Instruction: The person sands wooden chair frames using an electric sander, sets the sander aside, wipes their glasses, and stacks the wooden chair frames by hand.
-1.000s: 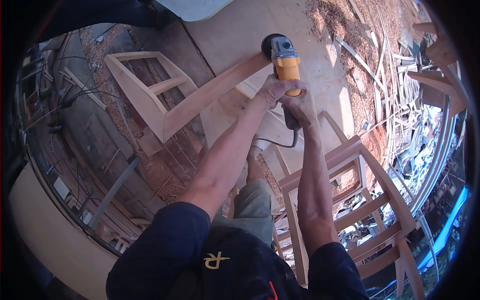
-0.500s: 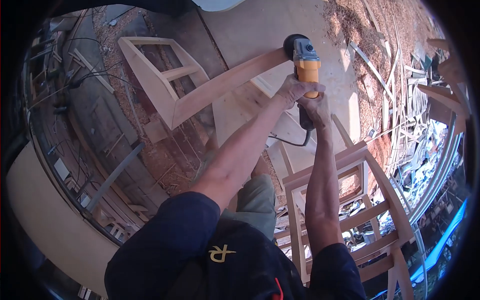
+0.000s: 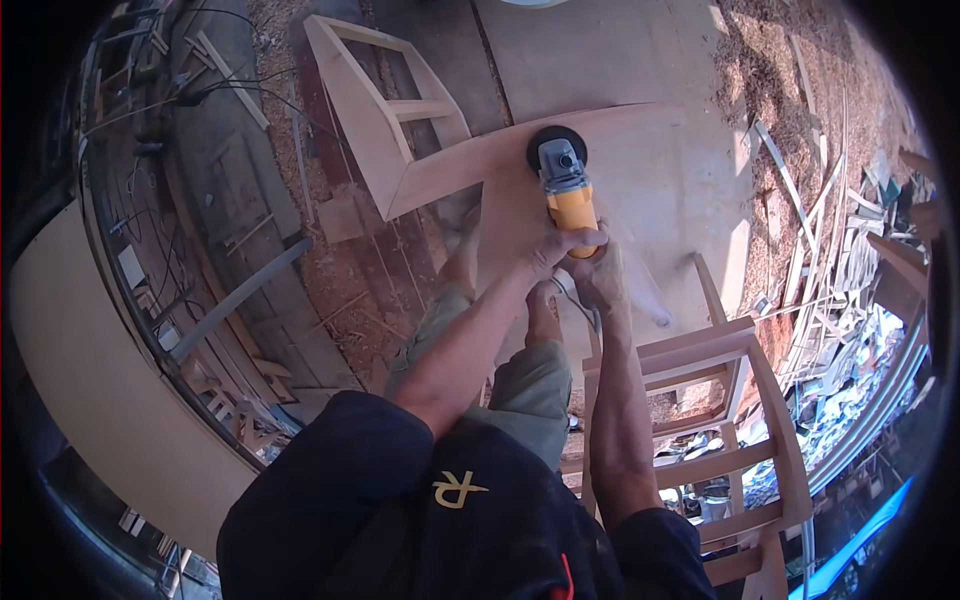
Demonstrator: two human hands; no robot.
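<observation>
An angle grinder [image 3: 572,205] with a yellow body, a grey head and a dark round disc [image 3: 556,148] is held out in front of me. My left hand [image 3: 562,248] wraps around the rear of its yellow body. Close beside it, my right hand [image 3: 603,272] grips the tool's back end, with its fingers partly hidden. The disc lies over the face of a long, curved wooden rail [image 3: 450,168]. This rail belongs to a wooden frame [image 3: 345,110] that stands on the floor at the upper left.
A second wooden frame with slats [image 3: 715,465] stands at my right, close to my right arm. Sawdust and shavings [image 3: 775,100] cover the ground at the upper right, with wood strips [image 3: 785,175] among them. Cables [image 3: 215,90] run across the left side.
The grinder has moved left along the curved rail, from its far right end toward its middle, with both hands on it. The view has shifted as well.
</observation>
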